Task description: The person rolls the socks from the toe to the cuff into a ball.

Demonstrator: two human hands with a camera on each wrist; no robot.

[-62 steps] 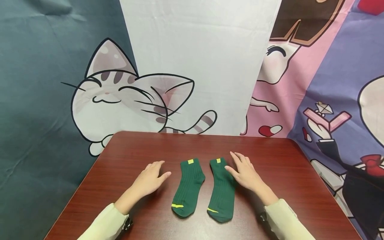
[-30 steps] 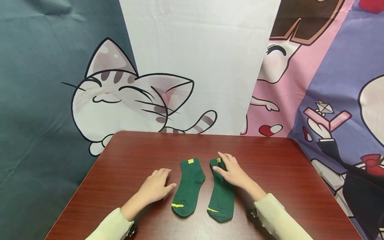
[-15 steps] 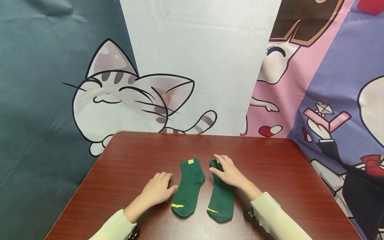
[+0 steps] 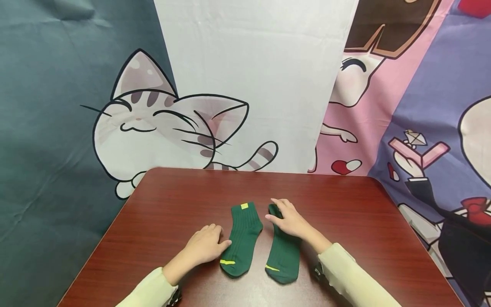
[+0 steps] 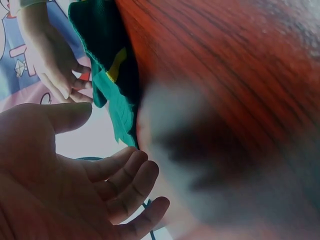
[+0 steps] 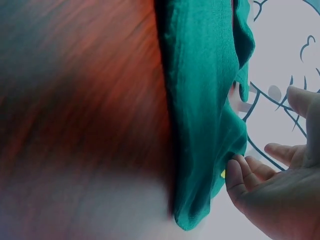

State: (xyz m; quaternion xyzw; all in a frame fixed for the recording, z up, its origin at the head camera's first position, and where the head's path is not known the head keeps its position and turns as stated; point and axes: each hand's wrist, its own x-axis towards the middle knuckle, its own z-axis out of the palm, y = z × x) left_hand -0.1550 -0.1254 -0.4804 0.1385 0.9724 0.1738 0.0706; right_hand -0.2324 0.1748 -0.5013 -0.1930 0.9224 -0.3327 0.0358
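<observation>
Two green ribbed socks lie flat, side by side, cuffs pointing away. The left sock (image 4: pixel 245 234) shows a yellow tag at its cuff and a yellow stripe near the toe. My left hand (image 4: pixel 205 244) is at its left edge, the thumb tip overlapping it in the head view; in the left wrist view the fingers are loosely bent with nothing in them. Over the cuff end of the right sock (image 4: pixel 283 260) is my right hand (image 4: pixel 291 221), hiding its tag. The right wrist view shows its fingertips (image 6: pixel 234 170) right at the green fabric, thumb spread apart.
Both socks rest on a reddish-brown wooden table (image 4: pixel 184 187) with rounded far corners. Behind it hangs a printed backdrop (image 4: pixel 249 64) with a cartoon cat and cartoon figures. Light-coloured sleeves (image 4: pixel 350 273) cover both forearms.
My left hand has come right and nearer, up to the left sock's edge. My right hand has moved left over the right sock's cuff, covering its tag. The socks lie as before.
</observation>
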